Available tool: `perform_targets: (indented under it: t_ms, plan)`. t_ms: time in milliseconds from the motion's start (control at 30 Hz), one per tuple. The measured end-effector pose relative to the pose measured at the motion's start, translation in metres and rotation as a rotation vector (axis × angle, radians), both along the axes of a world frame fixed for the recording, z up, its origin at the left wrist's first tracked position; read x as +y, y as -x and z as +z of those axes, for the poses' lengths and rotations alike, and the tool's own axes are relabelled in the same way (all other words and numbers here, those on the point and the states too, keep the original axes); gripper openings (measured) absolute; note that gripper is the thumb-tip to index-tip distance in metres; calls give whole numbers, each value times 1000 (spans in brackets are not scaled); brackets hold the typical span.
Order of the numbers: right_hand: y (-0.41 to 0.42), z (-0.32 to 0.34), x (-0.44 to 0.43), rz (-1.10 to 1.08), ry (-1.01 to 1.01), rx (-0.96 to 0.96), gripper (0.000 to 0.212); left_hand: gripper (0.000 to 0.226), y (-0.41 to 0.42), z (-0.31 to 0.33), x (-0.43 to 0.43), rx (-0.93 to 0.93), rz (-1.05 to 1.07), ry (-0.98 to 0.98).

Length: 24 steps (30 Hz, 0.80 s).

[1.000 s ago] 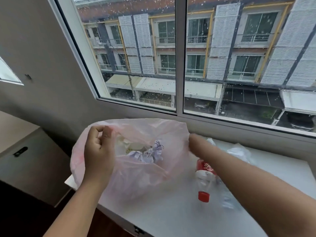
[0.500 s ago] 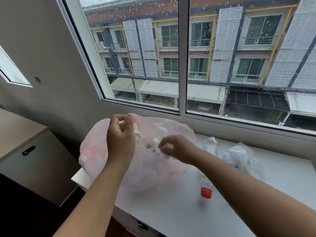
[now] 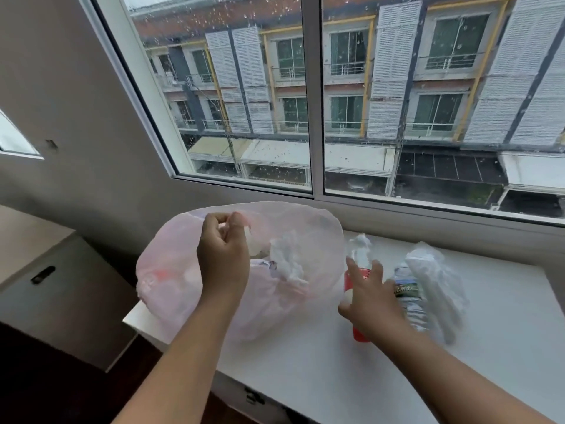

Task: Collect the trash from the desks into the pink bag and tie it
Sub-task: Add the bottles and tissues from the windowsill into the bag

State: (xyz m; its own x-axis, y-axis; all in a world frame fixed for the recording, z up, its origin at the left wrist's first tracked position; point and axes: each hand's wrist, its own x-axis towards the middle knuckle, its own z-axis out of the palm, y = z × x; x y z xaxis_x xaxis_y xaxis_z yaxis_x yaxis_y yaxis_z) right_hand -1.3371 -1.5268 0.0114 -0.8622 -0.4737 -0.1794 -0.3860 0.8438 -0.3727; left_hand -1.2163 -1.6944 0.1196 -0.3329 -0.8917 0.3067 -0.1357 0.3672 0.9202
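The left hand [image 3: 221, 264] has the rim of the pink bag [image 3: 171, 280] pinched between thumb and curled fingers [image 3: 214, 223], holding the mouth up and open at the left end of the white counter [image 3: 504, 347]. The right hand [image 3: 371, 304] is out over the remaining litter, fingers [image 3: 377, 272] spread wide and holding nothing, with its fingertips above a bottle with a red label [image 3: 354, 278] and a red cap [image 3: 360, 333] showing below the palm. Whether it is touching that bottle yet, I can't tell; it's blurred.

So we're mid-collection, by my reading: the bag is partly filled and the tying is some way off. Inside the bag, crumpled white paper [image 3: 289, 261] sits near the top, with other pale scraps beneath it that are hard to make out through the film.

Waiting on the counter to the right of the bag: the red-labelled bottle, a clear crushed water bottle [image 3: 411, 301] just beside it, a crumpled clear plastic bag [image 3: 434, 276] lying against that, and a small white wad [image 3: 362, 240] nearer the window.

Next, I'd say, the right hand needs to close around the red-labelled bottle and swing it left into the mouth, while the left keeps that rim lifted. The film is thin and floppy, so the opening could sag shut if the pinch loosens.
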Motion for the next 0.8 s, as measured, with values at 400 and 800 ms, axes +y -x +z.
perform_targets:
  t_ms: [400, 800]
  plan:
    - [-14, 53, 29, 663, 526, -114, 70, 21, -4, 25, -19, 98, 78, -44]
    - [29, 7, -103, 684, 208, 32, 65, 19, -19, 25, -11, 30, -137, -17]
